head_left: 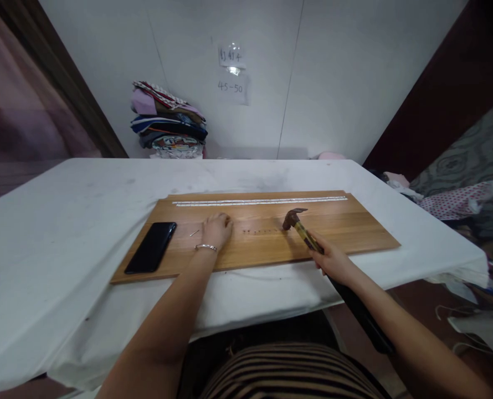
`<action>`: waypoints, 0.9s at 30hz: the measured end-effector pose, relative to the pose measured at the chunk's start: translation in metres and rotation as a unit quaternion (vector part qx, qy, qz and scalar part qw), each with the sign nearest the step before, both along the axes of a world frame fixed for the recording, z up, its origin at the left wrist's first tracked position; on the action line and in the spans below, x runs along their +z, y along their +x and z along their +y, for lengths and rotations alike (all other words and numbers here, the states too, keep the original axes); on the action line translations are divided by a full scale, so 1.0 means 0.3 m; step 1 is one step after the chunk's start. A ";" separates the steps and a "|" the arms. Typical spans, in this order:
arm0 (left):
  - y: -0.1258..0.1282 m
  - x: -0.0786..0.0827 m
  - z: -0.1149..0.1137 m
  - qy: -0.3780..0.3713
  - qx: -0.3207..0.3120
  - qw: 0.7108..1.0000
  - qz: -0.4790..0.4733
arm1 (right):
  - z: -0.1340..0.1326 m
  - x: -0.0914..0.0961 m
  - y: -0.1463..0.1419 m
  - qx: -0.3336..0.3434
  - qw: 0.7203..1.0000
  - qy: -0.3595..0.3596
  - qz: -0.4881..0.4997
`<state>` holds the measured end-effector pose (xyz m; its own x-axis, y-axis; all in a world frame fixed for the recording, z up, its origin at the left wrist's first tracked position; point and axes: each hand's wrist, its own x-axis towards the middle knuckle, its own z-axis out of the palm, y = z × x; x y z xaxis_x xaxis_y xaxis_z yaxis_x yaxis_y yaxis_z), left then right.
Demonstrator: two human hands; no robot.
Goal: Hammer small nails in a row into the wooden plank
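One long table (63,221) under a white cloth fills most of the view, and its near edge is cut off by the person's striped lap. On it lies a wide wooden board (354,227), long side running left to right, with a thin white strip (258,201) along its far edge.

Next in size is the hammer (307,235), which sits over the board's middle right. Its long axis runs on a slant, from the dark head at the far left end down to the near right. The head touches or hangs just above the wood; which one cannot be told. The right hand (333,261) is wrapped tight round the yellowish handle, hiding the rest of the grip. A dark bar shows under that forearm, and whether it belongs to the hammer is unclear.

A black phone (150,247) lies face up on the board's left end, pointing away and slightly right.

The left hand (217,229) rests on the board left of the hammer head, fingers bent away from the camera. Its fingertips are hidden, so I cannot tell whether they pinch anything. A thin bracelet (205,247) circles the wrist.

Smallest are a row of nails (260,231) between hand and hammer head, barely visible as dots, and one loose nail (194,233) between phone and hand.
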<state>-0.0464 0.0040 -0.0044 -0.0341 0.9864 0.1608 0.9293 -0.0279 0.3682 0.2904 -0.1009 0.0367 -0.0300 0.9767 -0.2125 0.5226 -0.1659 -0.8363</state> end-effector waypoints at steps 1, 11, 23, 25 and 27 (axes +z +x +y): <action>0.000 0.001 -0.001 0.001 0.000 1.000 -0.001 | 0.001 -0.001 0.001 -0.003 1.000 0.000 0.000; 0.000 0.004 0.000 -0.005 -0.001 1.000 0.003 | 0.006 -0.010 0.009 0.016 1.000 -0.001 -0.003; 0.004 0.005 0.000 0.001 0.003 1.000 -0.015 | 0.006 -0.019 0.002 0.003 1.000 0.015 0.013; -0.004 0.010 0.001 0.000 0.014 0.999 -0.036 | 0.002 -0.012 -0.004 -0.007 0.999 0.018 0.030; -0.004 0.025 -0.007 0.005 0.028 0.996 -0.085 | 0.001 -0.002 -0.011 -0.017 0.998 0.033 0.051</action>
